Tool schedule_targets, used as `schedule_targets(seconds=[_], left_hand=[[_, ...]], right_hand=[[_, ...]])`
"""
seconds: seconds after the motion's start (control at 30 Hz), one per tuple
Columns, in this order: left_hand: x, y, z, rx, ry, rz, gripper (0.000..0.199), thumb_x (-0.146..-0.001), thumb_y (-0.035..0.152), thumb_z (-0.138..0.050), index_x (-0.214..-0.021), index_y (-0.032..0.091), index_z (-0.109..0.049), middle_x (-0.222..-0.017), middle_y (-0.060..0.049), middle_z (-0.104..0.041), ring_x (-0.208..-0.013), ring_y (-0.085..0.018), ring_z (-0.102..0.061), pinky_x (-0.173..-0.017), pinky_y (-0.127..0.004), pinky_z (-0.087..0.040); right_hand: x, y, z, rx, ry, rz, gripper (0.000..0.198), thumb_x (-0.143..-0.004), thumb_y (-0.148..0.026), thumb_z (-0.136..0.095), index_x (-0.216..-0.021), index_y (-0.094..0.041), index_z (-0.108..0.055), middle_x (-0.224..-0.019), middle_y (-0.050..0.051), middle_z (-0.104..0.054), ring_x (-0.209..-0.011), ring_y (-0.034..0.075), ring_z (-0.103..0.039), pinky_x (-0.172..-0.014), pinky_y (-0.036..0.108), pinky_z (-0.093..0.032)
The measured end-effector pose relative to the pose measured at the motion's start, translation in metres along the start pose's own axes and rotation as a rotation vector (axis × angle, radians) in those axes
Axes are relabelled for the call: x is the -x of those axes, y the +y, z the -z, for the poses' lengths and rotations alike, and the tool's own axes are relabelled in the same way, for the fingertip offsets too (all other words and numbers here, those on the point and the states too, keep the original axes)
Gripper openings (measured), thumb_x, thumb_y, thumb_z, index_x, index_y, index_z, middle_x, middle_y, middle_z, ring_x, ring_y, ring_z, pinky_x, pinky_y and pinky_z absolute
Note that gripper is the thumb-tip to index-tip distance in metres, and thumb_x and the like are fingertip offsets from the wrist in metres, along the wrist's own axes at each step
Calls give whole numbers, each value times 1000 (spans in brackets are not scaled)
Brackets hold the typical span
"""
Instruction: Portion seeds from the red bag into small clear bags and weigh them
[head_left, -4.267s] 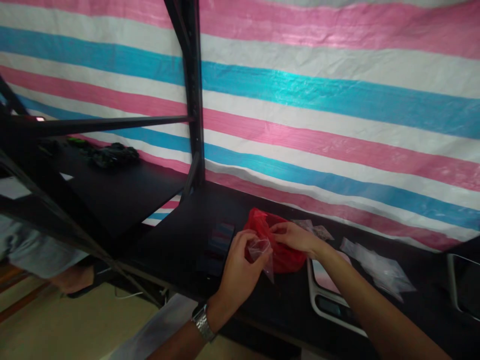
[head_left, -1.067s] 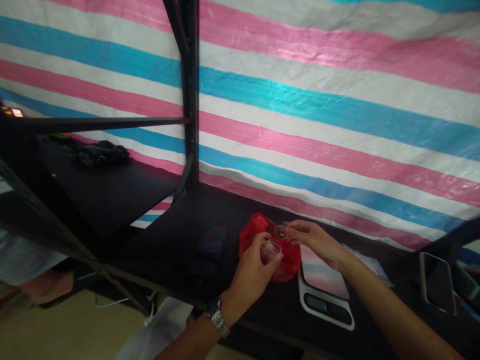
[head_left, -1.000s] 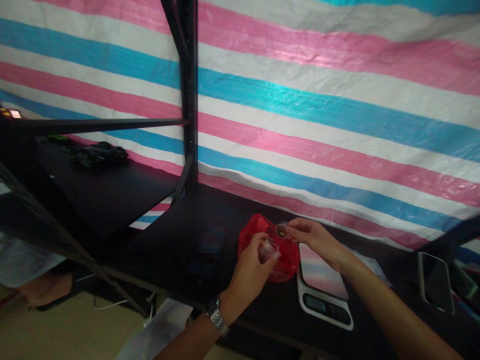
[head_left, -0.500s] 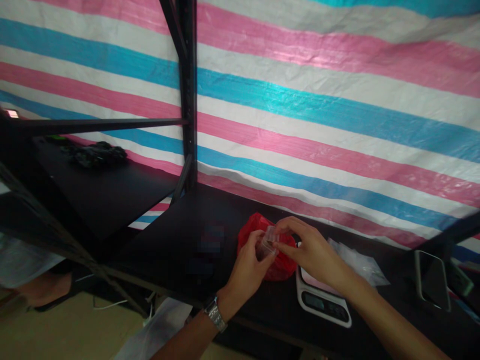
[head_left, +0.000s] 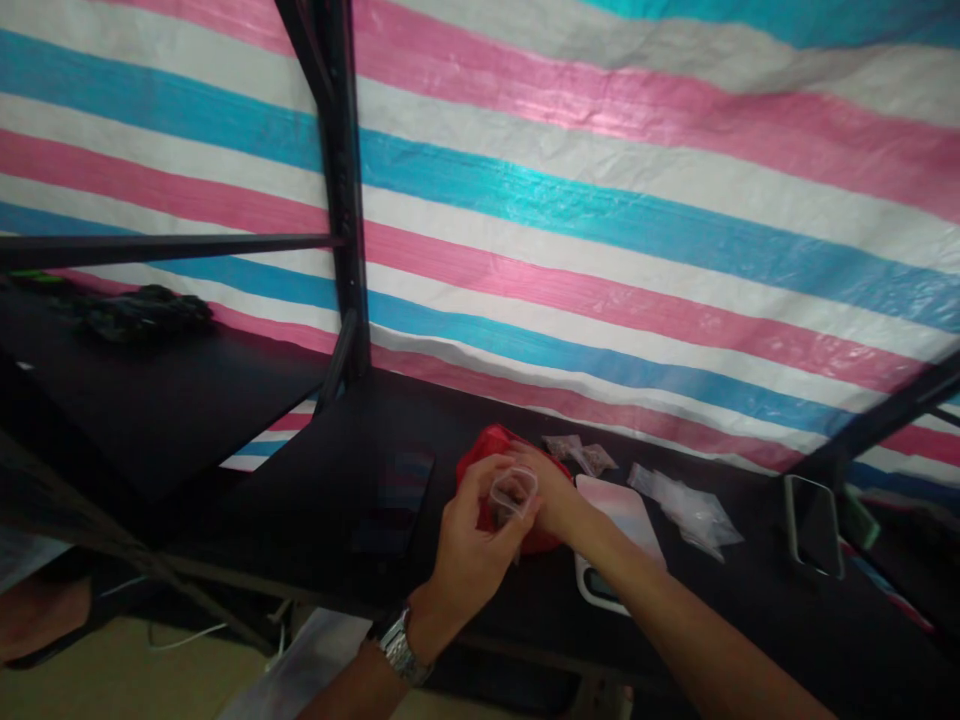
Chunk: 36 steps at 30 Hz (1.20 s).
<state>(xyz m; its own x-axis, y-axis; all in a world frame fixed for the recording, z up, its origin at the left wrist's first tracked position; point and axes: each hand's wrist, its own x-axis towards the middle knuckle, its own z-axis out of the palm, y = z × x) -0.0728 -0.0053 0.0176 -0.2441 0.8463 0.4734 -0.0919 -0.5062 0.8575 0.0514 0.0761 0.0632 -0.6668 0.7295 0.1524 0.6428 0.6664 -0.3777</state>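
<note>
My left hand (head_left: 469,535) pinches a small clear plastic bag (head_left: 514,488), its mouth spread toward me. Behind it my right hand (head_left: 551,490) reaches into or against a red plastic bag (head_left: 480,448); its fingers are hidden there, so what they hold does not show. Just right of the red bag lies a white digital scale (head_left: 619,515), partly under my right forearm. Two small filled clear packets (head_left: 597,460) rest behind the scale. A pile of clear plastic bags (head_left: 694,510) is spread to the right of it.
The black shelf top (head_left: 307,500) has an upright post (head_left: 349,200) at its back left. A phone (head_left: 814,525) lies at the right. Striped sheeting (head_left: 600,250) hangs behind. A dark bundle (head_left: 142,312) sits on the left shelf.
My right hand has moved from the clear bag's edge down behind it to the red bag. The clear bag's mouth now faces me. The packets behind the scale have come into view.
</note>
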Motion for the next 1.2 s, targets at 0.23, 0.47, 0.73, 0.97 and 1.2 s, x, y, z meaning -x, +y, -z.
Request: schedule_targets(seconds=[0.23,0.47,0.73,0.97,1.2], left_hand=[[-18,1,10,2,43,212,34,-86,36,-77,-113,19,-65,-104,-6,-78,-94,-21,-76,-86,-32,-60],[-19,3,32,-65,-65,358,32,-84,40,-73,-107,20,-64,-88,-2,-76,-79,-18,-73,-72,-28,-57],[12,16,38,-302,-278,494,21,-87,33,-68,-105,22,-68,-86,-3,-80,-79,-22,-75,-71,-30,-55],[14,5,32,-171,-255,487,23,-86,33,-70,-106,21,-67,-85,-1,-75,-75,-18,-70,-68,-28,-52],[6,-2,23,14,-155,497,29,-82,35,-74,-104,20,-63,-86,-1,-75,-76,-17,-71,-67,-26,-54]], right_hand=[[10,-11,-19,-65,-75,165,33,-84,-3,-66,-111,-20,-75,-125,11,-76,-120,26,-69,-108,37,-51],[34,6,1,-1,31,-147,19,-88,-13,-76,-105,-19,-73,-114,9,-73,-109,25,-70,-100,39,-52],[44,5,13,88,-22,-310,19,-89,-8,-69,-106,-16,-76,-119,16,-71,-112,31,-70,-98,40,-50],[33,9,-1,-187,-81,-365,12,-84,-13,-73,-93,-19,-80,-94,7,-82,-86,23,-76,-77,31,-53],[28,14,-1,-485,-144,-409,13,-82,-19,-70,-87,-18,-82,-88,5,-83,-81,21,-76,-76,30,-56]])
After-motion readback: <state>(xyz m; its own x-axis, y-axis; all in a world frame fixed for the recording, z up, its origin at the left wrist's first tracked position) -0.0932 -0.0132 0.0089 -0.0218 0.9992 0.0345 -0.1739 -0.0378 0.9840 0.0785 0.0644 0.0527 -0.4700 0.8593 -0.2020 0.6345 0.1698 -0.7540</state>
